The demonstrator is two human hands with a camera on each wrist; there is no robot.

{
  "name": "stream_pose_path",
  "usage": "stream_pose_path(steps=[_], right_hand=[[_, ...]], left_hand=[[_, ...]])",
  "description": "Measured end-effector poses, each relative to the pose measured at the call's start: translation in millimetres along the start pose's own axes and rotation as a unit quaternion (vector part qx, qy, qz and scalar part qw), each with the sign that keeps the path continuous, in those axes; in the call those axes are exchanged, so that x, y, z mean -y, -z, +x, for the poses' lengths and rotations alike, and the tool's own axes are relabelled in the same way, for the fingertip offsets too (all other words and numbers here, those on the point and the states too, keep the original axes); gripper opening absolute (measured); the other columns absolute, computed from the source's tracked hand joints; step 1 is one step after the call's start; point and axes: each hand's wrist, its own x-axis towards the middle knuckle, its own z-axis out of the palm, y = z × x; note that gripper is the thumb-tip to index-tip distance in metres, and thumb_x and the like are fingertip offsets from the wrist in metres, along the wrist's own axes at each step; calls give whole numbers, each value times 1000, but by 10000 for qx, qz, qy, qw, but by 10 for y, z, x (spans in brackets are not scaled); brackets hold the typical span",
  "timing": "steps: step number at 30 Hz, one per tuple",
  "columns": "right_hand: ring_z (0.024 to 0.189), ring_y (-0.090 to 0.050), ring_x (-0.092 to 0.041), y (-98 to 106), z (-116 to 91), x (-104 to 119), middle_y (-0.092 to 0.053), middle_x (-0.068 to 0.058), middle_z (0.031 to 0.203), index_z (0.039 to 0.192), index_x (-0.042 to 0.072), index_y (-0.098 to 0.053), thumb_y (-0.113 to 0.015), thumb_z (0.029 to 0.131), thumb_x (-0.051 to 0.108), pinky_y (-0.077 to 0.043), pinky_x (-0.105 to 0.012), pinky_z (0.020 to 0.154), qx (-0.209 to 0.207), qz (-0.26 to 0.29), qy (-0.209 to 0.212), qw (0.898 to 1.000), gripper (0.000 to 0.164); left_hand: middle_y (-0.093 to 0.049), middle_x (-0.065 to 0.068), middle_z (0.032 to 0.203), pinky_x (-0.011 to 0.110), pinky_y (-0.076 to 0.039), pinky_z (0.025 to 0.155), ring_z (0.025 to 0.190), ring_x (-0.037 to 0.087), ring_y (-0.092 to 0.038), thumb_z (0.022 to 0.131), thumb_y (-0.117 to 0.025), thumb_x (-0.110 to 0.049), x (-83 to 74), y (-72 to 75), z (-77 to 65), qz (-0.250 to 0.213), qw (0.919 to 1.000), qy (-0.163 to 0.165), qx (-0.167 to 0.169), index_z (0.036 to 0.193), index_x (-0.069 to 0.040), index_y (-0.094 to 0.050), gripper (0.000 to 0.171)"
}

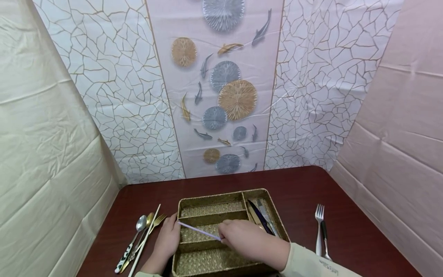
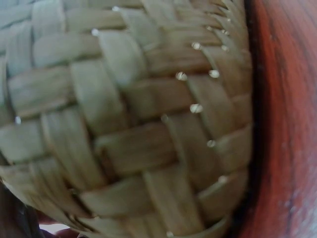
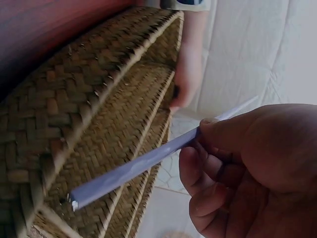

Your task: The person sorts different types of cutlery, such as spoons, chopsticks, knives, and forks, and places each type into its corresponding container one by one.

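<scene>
My right hand [image 1: 243, 236] pinches a lilac chopstick [image 3: 133, 166] between thumb and fingers, above the middle compartment of a woven cutlery tray [image 1: 200, 262]. In the head view the chopstick slants left, its far tip by the tray's left rim. My left hand [image 1: 168, 239] holds the tray's left side, its fingers at the rim near the upper left part. The woven outer wall [image 2: 124, 119] fills most of the left wrist view. Knives, including a dark-bladed knife [image 1: 260, 217], lie in the right-hand compartment, partly hidden by my right hand.
Left of the tray lie a spoon [image 1: 141, 223] with a black-and-white handle, a gold fork [image 1: 159, 220], a gold spoon [image 1: 150, 219] and a pale chopstick [image 1: 147, 234]. A silver fork [image 1: 319, 227] and a black-handled utensil [image 1: 324, 234] lie to the right. Patterned cloth surrounds the table.
</scene>
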Motion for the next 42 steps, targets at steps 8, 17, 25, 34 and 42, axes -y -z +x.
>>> stream_pose_path(steps=[8,17,25,34,42], right_hand=[[65,-54,-2,-189,19,33,-56,15,81,92,22,-61,-81,99,20,-47,-23,55,-52,-902,295,9955,22],[59,-53,-8,-349,13,85,-56,10,75,85,21,-59,-87,86,18,-46,-29,48,-113,-1687,256,9853,28],[58,-54,-8,-436,9,133,-57,9,72,80,23,-58,-83,87,12,-43,-31,44,-45,-1928,279,9808,29],[58,-54,-4,-538,42,171,-59,12,68,75,26,-60,-86,90,19,-45,-29,47,121,-2085,320,9774,31],[53,-50,-6,-578,62,160,-58,12,63,66,26,-50,-84,85,12,-43,-31,44,28,-1722,281,9847,42]], left_hand=[[-60,28,144,65,-46,110,136,47,-57,117,-39,-21,-16,3,10,-39,10000,-50,-26,155,6,-56,49],[-59,27,144,66,-46,110,136,47,-57,117,-39,-21,-21,-13,26,-37,10000,54,-47,156,4,-55,50],[-58,27,145,66,-45,111,137,47,-56,117,-38,-21,-21,-24,26,-71,9999,83,-35,157,4,-54,50],[-57,27,146,66,-45,111,138,47,-55,118,-37,-22,-24,-14,19,-71,9998,183,48,159,4,-52,51],[-56,28,148,67,-44,112,140,48,-54,118,-37,-23,-13,1,8,-49,9998,190,37,159,5,-52,52]])
